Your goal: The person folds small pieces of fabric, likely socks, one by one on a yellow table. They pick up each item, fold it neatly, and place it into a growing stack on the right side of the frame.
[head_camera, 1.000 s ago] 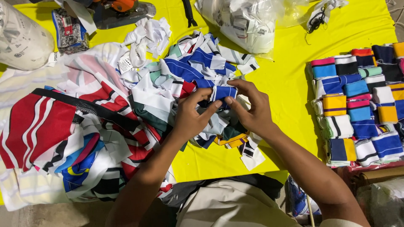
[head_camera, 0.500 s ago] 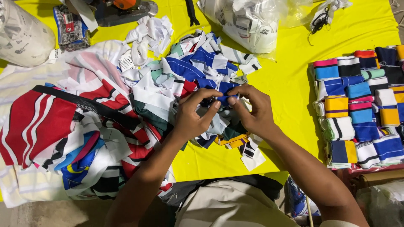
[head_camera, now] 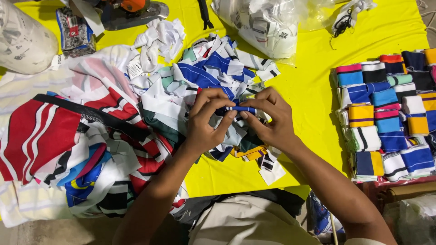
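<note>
A small blue and white fabric strip (head_camera: 240, 109) is pinched between both hands over the middle of a yellow table (head_camera: 313, 86). My left hand (head_camera: 206, 120) grips its left end with thumb and fingers. My right hand (head_camera: 269, 118) holds its right end, the fingers curled around it. Under the hands lies a heap of loose fabric scraps (head_camera: 200, 77) in blue, white, green and red. Part of the strip is hidden by my fingers.
Folded striped fabric pieces (head_camera: 386, 113) are stacked in rows at the right. Red, white and blue garments (head_camera: 59, 140) cover the left side. A clear plastic bag (head_camera: 263, 25) of white labels sits at the back, a white sack (head_camera: 22, 41) at far left.
The strip has been rolled tighter between the fingers. Both hands have shifted slightly closer together and lower over the scrap heap.
</note>
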